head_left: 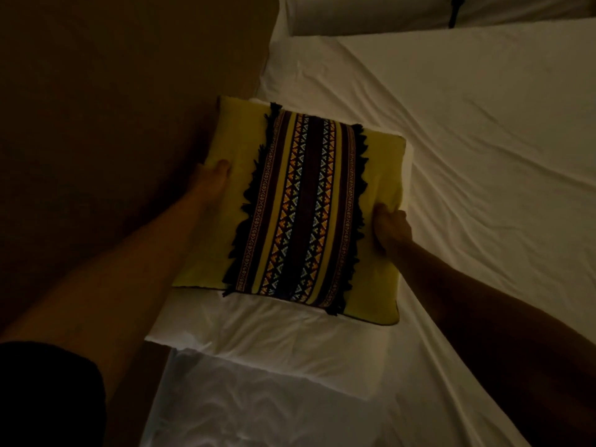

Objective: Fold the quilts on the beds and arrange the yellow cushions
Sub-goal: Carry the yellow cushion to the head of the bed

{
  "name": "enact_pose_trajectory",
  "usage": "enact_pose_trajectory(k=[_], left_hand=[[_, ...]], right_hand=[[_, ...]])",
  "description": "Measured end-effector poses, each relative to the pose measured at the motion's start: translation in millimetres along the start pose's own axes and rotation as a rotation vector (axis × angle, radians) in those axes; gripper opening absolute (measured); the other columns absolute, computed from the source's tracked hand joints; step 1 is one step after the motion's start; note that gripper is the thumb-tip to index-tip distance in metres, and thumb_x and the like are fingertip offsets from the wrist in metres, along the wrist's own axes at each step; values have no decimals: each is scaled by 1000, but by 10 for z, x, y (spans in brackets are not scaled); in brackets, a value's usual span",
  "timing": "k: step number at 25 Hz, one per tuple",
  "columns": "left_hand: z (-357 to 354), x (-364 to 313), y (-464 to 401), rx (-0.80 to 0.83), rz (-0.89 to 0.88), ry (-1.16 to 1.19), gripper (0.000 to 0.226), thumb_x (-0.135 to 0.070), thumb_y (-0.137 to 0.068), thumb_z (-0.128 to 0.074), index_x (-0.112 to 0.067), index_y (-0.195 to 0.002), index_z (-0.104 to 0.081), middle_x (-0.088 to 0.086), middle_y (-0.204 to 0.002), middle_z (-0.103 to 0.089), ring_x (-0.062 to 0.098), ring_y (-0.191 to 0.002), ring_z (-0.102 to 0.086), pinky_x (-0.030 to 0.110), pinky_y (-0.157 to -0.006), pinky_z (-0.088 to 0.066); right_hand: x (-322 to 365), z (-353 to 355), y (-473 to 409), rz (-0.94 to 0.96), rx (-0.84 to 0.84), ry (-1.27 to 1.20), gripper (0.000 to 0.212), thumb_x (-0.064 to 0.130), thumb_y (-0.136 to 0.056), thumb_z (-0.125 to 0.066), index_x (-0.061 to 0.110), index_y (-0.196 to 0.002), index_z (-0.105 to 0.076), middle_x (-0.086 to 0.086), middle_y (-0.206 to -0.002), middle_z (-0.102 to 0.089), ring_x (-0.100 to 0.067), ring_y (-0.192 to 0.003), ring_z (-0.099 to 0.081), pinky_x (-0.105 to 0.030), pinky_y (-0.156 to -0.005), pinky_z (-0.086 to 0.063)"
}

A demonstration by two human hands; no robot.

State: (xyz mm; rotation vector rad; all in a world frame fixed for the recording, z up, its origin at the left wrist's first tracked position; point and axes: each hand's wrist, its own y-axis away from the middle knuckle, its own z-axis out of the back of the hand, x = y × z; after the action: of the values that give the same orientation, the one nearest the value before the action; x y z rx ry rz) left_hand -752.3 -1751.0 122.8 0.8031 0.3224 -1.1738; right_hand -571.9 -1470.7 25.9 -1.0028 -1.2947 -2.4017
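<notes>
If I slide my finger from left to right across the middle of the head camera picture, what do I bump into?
Brown wall → left hand → yellow cushion → right hand → white bed sheet.

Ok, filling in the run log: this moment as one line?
yellow patterned fringed cushion on white pillow | left hand grips left edge | right hand grips right edge
</notes>
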Motion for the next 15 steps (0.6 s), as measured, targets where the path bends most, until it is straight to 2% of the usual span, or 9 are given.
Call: enact_pose_trajectory(k=[2, 7, 12, 15], left_hand=[[-135, 195, -92, -7, 19, -130, 76, -62, -94, -40, -23, -155, -17, 13, -156, -27, 38, -138, -35, 53, -109, -36], [-285, 386, -125, -79, -45, -251, 75, -67, -93, -32, -19, -151, -26, 14, -149, -37, 38, -129, -45, 52, -103, -41], [-206, 630, 26, -149, -116, -313, 68, -62, -95, -33, -18, -147, -32, 16, -141, -44, 38, -121, -51, 51, -98, -45], [-239, 972, 419, -233, -243, -387, 65, -50, -100, -38, -15, -152, -27, 19, -149, -38, 38, -131, -44, 50, -105, -39]], right_hand=[[-35, -74, -78, 6, 50, 64, 70, 57, -96, -31, 11, -147, -24, -18, -142, -45, -39, -121, -50, -42, -89, -40], [-204, -81, -155, 47, 97, 116, 73, 62, -96, -28, 12, -149, -19, -18, -146, -41, -39, -127, -47, -47, -101, -39], [-503, -52, 3, 195, 44, 125, 69, 61, -97, -26, 11, -144, -30, -16, -141, -48, -37, -123, -51, -47, -100, -42], [-799, -18, 225, 262, 48, 141, 62, 57, -99, -28, 13, -143, -35, -12, -138, -51, -33, -120, -53, -40, -93, -43]])
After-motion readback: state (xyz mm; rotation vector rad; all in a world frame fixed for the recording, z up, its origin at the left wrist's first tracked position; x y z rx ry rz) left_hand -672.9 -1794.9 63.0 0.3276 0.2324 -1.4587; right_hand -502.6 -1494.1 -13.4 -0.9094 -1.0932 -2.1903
